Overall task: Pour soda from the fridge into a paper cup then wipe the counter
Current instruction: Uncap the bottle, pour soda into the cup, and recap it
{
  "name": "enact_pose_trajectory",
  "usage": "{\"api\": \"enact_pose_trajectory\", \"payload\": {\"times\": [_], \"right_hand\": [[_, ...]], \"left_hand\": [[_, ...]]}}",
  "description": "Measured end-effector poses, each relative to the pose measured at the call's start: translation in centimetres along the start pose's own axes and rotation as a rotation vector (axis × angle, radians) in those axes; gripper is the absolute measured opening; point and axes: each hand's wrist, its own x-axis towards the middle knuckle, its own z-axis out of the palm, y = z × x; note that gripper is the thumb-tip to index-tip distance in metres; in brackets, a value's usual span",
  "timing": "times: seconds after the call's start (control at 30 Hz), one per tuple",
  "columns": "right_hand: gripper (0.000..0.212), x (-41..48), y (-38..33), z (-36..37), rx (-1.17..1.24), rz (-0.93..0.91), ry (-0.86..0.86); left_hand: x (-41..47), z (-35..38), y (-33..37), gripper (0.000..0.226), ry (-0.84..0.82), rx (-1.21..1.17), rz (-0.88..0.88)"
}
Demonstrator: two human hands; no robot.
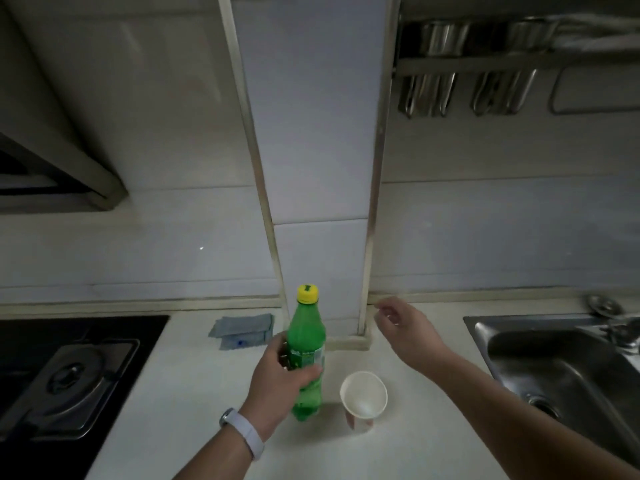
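Wrapped round the middle of the green soda bottle (308, 327), our left hand (280, 372) holds it upright on the white counter (194, 393), long axis vertical and the yellow cap (307, 293) in place on top. Our right hand (405, 327) hangs free and empty with fingers loosely spread, to the right of the cap and slightly below it, so we judge it the nearer hand for twisting the cap off. Further out, the paper cup (363, 396) stands mouth-up and empty just right of the bottle's base, and a folded grey cloth (242, 330) lies behind, near the wall.
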Motion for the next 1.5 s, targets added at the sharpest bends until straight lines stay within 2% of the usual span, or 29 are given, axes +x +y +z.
{"api": "enact_pose_trajectory", "payload": {"times": [0.13, 0.2, 0.3, 0.53, 0.7, 0.87, 1.03, 1.1, 1.13, 1.23, 1.3, 1.4, 1.5], "right_hand": [[0.023, -0.4, -6.9, -1.0, -0.125, -0.191, -0.112], [0.031, -0.9, -9.2, -1.3, -0.302, -0.223, -0.163], [0.046, -2.1, -11.2, -1.6, -0.56, -0.275, -0.113], [0.053, -3.2, -11.9, -1.9, -0.595, -0.209, -0.136], [0.047, -3.4, -11.4, -1.6, -0.622, -0.218, -0.19], [0.033, -3.6, -10.6, -1.7, -0.543, -0.38, -0.245], [0.007, -3.6, -10.6, -3.5, -0.519, -0.54, -0.514], [0.004, -3.6, -10.9, -3.8, -0.548, -0.567, -0.576], [0.005, -3.6, -11.0, -3.8, -0.581, -0.565, -0.558], [0.033, -3.0, -11.0, -3.0, -0.751, -0.486, -0.384], [0.044, -2.8, -10.8, -2.0, -0.788, -0.426, -0.313], [0.04, -2.9, -11.0, -0.8, -0.748, -0.425, -0.309], [0.032, -3.0, -11.3, -1.1, -0.698, -0.536, -0.363]], "left_hand": [[0.2, -0.1, 1.0, 0.051, -0.041, 0.181, 0.106], [0.3, -0.3, 1.6, 0.048, -0.05, 0.228, 0.134], [0.3, -0.6, 2.2, 0.039, -0.059, 0.249, 0.184], [-0.3, -1.1, 2.1, 0.035, -0.087, 0.33, 0.313], [-0.9, -1.1, 1.3, 0.041, -0.116, 0.343, 0.305], [-1.0, -1.4, 1.6, 0.049, -0.206, 0.343, 0.306], [-0.8, -2.2, 1.2, 0.06, -0.304, 0.287, 0.269], [-0.9, -2.3, 1.1, 0.064, -0.324, 0.291, 0.256], [-1.0, -2.3, 1.1, 0.065, -0.337, 0.295, 0.254], [-1.4, -2.1, 1.4, 0.065, -0.355, 0.322, 0.254], [-1.6, -2.0, 1.6, 0.064, -0.348, 0.32, 0.236], [-1.5, -2.3, 1.6, 0.064, -0.334, 0.307, 0.221], [-1.0, -3.3, 1.6, 0.062, -0.321, 0.323, 0.215]]}}
